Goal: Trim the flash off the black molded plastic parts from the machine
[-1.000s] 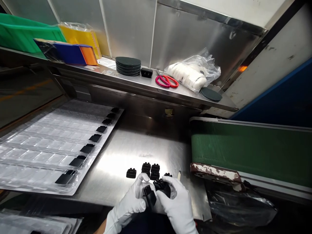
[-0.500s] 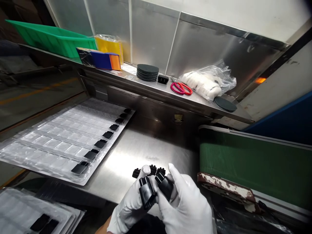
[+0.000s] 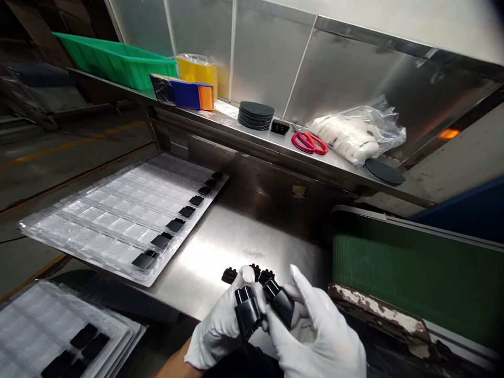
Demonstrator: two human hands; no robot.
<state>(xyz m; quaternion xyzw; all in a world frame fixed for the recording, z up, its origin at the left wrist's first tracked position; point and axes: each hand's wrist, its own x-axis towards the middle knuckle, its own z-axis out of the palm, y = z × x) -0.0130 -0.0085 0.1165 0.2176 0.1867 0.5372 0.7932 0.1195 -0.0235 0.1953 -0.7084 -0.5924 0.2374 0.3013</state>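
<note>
White gloves cover both of my hands, which are close together over the near edge of the steel table [image 3: 212,252]. My left hand [image 3: 220,325] grips a glossy black plastic connector housing [image 3: 247,314], its pronged end pointing up and away. A second black connector housing [image 3: 280,303] is held between the thumb and fingers of my right hand [image 3: 318,336], tilted to the left. Just beyond my fingertips lie several similar black parts [image 3: 229,275] on the table, partly hidden by my hands.
To the left, a clear blister tray [image 3: 110,210] carries a row of black parts along its right edge. More trays [image 3: 35,320] are stacked lower left. At right is a green conveyor belt [image 3: 409,268]. The shelf holds red scissors [image 3: 309,142], black discs [image 3: 255,114] and a green bin [image 3: 118,65].
The view has shifted, so the surroundings appear farther right. Both hands keep hold of their connector housings, with the right-hand fingers slightly more spread.
</note>
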